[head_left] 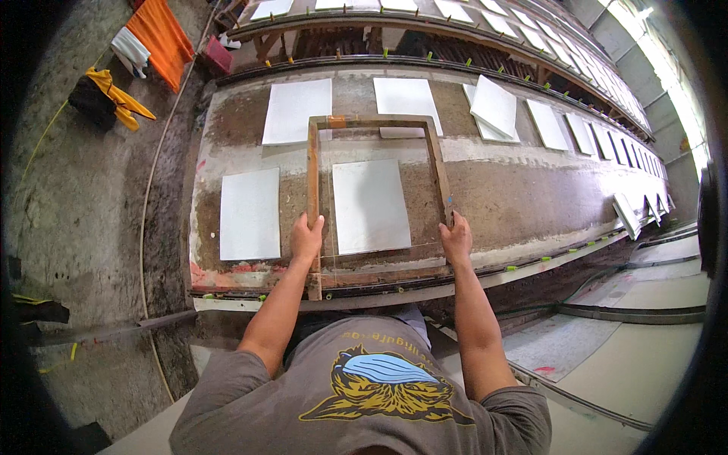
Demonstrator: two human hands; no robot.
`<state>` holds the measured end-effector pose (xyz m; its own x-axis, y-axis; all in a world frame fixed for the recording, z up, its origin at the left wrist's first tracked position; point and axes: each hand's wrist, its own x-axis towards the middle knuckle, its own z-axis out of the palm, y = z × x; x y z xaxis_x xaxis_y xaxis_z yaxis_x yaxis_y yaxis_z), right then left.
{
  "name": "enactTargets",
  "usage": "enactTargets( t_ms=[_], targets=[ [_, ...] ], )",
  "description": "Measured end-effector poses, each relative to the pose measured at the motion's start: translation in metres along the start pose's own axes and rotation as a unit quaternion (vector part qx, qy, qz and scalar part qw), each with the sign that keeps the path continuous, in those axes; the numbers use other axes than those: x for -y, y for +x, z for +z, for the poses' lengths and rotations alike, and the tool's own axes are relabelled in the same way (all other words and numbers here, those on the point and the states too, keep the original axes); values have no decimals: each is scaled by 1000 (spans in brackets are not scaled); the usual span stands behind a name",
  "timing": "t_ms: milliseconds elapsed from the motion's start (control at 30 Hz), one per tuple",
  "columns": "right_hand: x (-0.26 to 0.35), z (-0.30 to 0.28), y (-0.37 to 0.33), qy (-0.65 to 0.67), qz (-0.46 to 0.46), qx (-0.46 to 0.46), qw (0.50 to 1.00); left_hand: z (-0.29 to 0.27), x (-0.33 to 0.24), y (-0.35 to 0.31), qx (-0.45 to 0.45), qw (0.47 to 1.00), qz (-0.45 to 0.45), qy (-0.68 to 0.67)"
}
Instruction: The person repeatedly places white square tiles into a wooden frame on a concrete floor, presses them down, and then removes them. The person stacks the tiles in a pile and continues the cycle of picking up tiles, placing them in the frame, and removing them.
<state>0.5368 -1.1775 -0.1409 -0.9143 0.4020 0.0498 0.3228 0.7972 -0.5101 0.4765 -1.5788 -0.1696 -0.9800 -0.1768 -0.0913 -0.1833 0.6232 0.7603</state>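
Note:
Between my two hands is a rectangular wooden frame [440,171], its bars brown and worn, with an orange patch on the far bar. My left hand [306,240] is closed round its left bar, and my right hand [456,240] grips the right bar at about the same height. Thin pale lines cross inside it; whether a fine mesh fills the opening, I cannot tell. Seen through the opening, a white rectangular sheet [370,208] lies on the long stained table [523,189]. Another white sheet [250,214] lies just left of the frame.
Beyond the frame lie more white sheets [298,111], with two overlapping ones [494,108] farther right. A rail with small green clips [547,259] runs along the near edge. Parallel tables [318,26] stand behind. Cloths [161,42] hang at the left; pale boards [652,292] lie at the right.

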Motion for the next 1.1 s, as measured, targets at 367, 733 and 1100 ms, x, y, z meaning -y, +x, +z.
enactTargets(
  t_ms=[367, 733, 1100],
  targets=[
    [20, -56, 19, 23, 5, -41, 999, -17, -77, 5, -23, 999, 22, -12],
    [-33, -110, 64, 38, -1, -66, 997, 50, -128, 13, -5, 998, 64, -28],
    [-168, -129, 108, 7, 10, -18, 1000, 150, -199, -33, -5, 999, 37, 29]
  ],
)
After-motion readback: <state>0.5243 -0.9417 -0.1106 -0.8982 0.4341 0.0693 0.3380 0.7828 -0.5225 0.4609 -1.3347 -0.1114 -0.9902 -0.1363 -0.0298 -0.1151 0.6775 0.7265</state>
